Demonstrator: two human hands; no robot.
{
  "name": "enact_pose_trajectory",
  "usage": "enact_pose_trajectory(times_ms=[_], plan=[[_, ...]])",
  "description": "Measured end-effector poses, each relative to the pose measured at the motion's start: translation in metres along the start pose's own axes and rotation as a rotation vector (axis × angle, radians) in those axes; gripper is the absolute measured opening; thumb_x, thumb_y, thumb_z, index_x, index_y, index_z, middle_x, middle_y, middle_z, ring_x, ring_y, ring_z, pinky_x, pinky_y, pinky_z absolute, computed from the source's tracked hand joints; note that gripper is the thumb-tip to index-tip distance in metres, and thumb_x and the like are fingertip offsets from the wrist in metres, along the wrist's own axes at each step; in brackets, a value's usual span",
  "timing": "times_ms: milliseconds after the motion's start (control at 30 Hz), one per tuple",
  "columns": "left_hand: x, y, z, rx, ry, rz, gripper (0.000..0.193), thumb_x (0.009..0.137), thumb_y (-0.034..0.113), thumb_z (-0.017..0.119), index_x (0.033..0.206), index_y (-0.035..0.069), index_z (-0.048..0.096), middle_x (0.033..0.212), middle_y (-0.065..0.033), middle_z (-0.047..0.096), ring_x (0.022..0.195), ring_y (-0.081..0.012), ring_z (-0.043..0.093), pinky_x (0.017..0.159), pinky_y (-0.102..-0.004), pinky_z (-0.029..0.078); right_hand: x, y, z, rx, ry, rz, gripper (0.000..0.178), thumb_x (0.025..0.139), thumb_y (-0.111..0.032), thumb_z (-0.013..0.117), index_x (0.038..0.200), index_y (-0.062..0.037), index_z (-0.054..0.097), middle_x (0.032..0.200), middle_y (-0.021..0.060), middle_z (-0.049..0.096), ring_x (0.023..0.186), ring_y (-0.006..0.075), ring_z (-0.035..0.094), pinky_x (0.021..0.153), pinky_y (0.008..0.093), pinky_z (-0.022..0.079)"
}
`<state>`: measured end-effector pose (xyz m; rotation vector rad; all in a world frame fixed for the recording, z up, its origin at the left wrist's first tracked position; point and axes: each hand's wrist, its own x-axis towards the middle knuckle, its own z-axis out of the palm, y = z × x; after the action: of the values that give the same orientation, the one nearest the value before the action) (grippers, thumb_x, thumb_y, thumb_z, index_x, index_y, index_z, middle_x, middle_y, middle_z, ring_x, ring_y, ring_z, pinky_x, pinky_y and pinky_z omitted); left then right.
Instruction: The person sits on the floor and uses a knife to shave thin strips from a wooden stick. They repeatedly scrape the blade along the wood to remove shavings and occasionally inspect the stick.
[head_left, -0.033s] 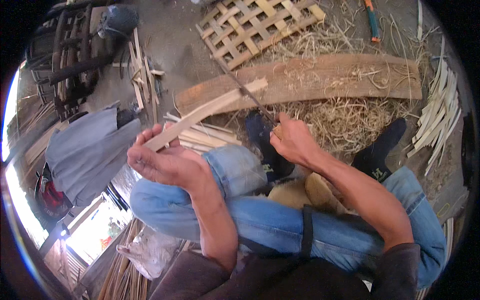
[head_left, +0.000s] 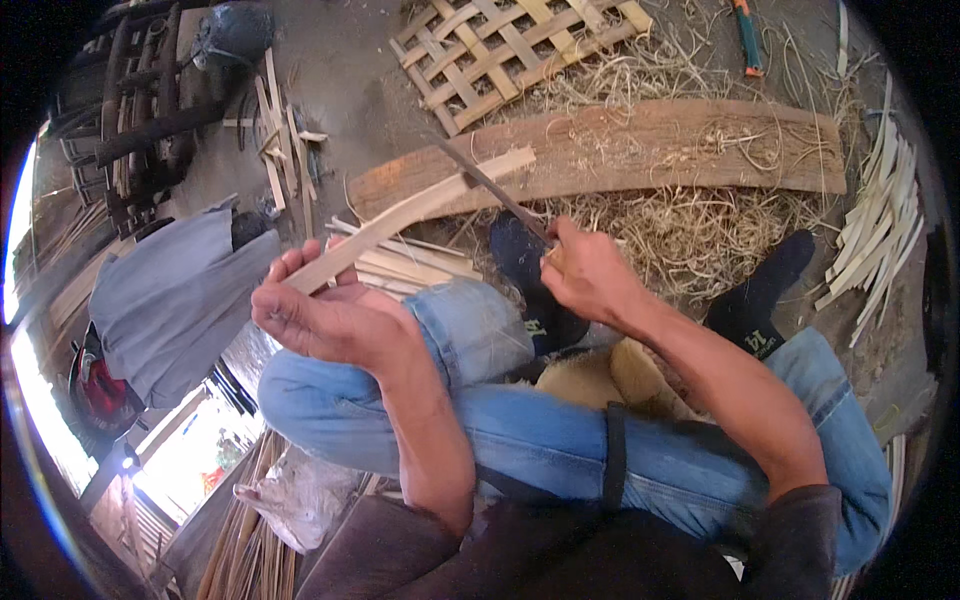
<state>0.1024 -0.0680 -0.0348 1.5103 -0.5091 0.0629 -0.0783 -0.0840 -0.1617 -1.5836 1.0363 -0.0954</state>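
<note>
The left hand (head_left: 345, 320) holds the near end of a pale strip (head_left: 400, 216) between thumb and fingers; its far end lies over the board (head_left: 660, 140). The right hand (head_left: 592, 268) is closed around a knife (head_left: 508, 203) — handle mostly hidden — its blade crossing the strip. Shavings (head_left: 690, 245) lie beside the board.

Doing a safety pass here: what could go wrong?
The knife crosses the wood strip; it could skid toward the bare left hand.
A splinter might prick that hand, which holds the strip's near end.
If the right hand lost its grip, the knife could drop near a dark sock.
</note>
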Motion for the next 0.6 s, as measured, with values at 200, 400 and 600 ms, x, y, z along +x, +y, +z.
enact_pose_trajectory(times_ms=[200,400,600], plan=[[0.0,-0.002,0.005,-0.024,0.003,0.0,0.038,0.097,0.046,0.051,0.102,0.009,0.047,0.095,-0.005,0.054,0.085,-0.0192,0.061,0.075,-0.0374,0.056,-0.002,0.029,0.002,-0.019,0.023,0.082,0.03,0.084,-0.017,0.057,0.097,0.0085,0.049,0.075,0.0302,0.062,0.075,0.0487,0.063,0.072,0.0545,0.051],[0.006,-0.016,0.001,-0.426,-0.031,-0.12,0.046,0.097,0.058,0.041,0.093,0.013,0.052,0.083,-0.0017,0.052,0.066,-0.0136,0.053,0.06,-0.0267,0.047,-0.005,0.04,0.005,-0.029,0.028,0.193,0.032,0.084,-0.017,0.06,0.097,0.0087,0.047,0.073,0.0286,0.062,0.074,0.0477,0.063,0.069,0.0542,0.05],[0.008,-0.013,0.007,-0.54,-0.181,-0.089,0.06,0.092,0.069,0.037,0.072,0.013,0.044,0.055,0.0017,0.036,0.042,-0.0075,0.033,0.036,-0.0207,0.024,-0.015,0.034,-0.001,-0.104,0.037,0.041,0.036,0.085,-0.021,0.061,0.106,0.0063,0.05,0.076,0.0293,0.062,0.076,0.0468,0.063,0.069,0.0516,0.05]])
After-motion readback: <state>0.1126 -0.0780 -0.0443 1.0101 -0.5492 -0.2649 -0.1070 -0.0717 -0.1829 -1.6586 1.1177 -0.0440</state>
